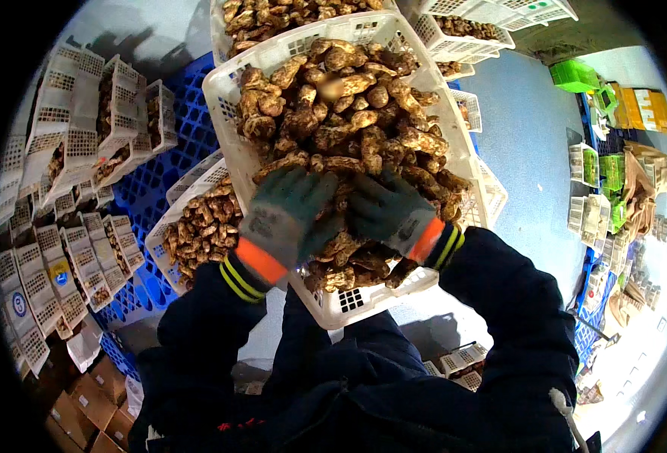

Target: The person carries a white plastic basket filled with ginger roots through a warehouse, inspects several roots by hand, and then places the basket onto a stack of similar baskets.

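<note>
A white plastic crate [341, 306] full of thick-stemmed brown mushrooms [348, 124] lies in front of me, its near end by my legs. My left hand [288, 211], in a grey and dark green glove with an orange cuff, rests on the mushrooms in the near half. Its fingers are apart and lie over the pile. Beside it, my right hand [394, 208], gloved the same way, reaches across the mushrooms with fingers spread. Both sets of fingertips touch the pile, and neither hand visibly grips a mushroom. The gloves cover some of the mushrooms beneath.
Another mushroom crate [197, 223] sits lower left on a blue pallet [171, 136]. Stacked white crates [77, 121] line the left side, above cardboard boxes [84, 411]. Further crates [462, 34] stand at the far right. Along the right wall are green crates [575, 75].
</note>
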### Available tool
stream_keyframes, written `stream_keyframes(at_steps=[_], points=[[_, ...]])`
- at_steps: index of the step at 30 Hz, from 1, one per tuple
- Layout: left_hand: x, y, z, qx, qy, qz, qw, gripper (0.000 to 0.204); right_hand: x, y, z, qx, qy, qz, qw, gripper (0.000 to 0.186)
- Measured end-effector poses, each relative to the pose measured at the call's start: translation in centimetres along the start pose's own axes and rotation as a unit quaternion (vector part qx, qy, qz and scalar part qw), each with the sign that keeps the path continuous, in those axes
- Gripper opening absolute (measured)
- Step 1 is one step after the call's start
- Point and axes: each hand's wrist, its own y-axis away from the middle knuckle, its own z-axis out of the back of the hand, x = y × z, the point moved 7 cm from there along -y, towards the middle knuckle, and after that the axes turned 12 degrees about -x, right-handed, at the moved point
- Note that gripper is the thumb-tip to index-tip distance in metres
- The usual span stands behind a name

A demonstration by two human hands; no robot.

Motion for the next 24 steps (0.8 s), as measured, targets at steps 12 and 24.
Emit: stream_keyframes(at_steps=[12,24], points=[[-3.7,3.7,-2.5,0.069,-0.191,-0.084,0.976,0.035,-5.0,9.8,14.1,-0.372,-0.16,-0.473,0.782,0.022],[-1.8,10.8,5.6,0.034,0.063,-0.007,0.997,0.035,4.0,6.8,4.9,0.007,0.008,-0.412,0.911,0.055]])
